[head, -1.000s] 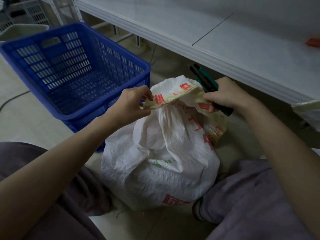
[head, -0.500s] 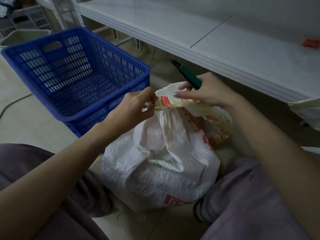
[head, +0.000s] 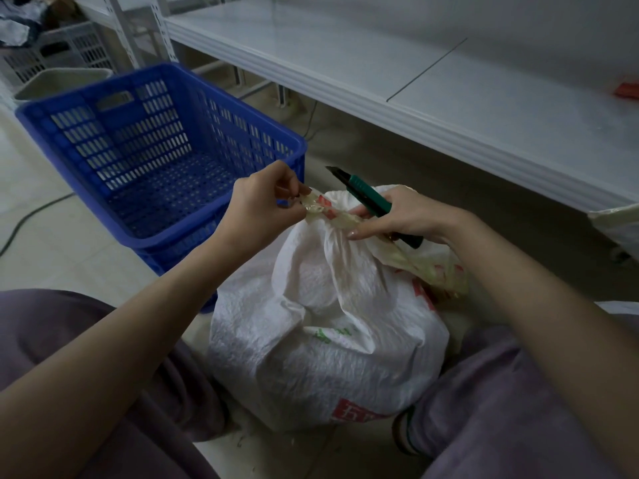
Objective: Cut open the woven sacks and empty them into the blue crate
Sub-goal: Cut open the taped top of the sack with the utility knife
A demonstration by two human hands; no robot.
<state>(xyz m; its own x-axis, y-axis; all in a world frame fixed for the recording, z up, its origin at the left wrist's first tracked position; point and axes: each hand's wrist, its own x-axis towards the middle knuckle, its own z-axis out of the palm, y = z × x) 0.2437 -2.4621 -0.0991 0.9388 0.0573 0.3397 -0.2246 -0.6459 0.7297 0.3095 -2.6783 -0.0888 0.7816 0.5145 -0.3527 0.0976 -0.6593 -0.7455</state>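
A white woven sack (head: pixel 321 340) with red print stands on the floor between my knees, its neck gathered and wrapped in yellowish tape. My left hand (head: pixel 259 205) pinches the left end of the taped neck (head: pixel 328 212). My right hand (head: pixel 404 216) grips a green utility knife (head: pixel 366 195), blade end pointing up and left above the neck, while its fingers press on the tape. The blue crate (head: pixel 69 146) sits on the floor to the left of the sack and nothing lies inside it.
A white shelf (head: pixel 415 98) runs across the back and right, its edge close above the sack. A red object (head: pixel 627 89) lies on it. Another sack's edge (head: pixel 619 223) shows at the right. Grey baskets (head: pixel 45 57) stand far left. A cable (head: pixel 24 219) crosses the floor.
My right hand has come down onto the taped neck and turned the knife, so its blade end now points up-left. My left hand keeps its pinch on the tape's end.
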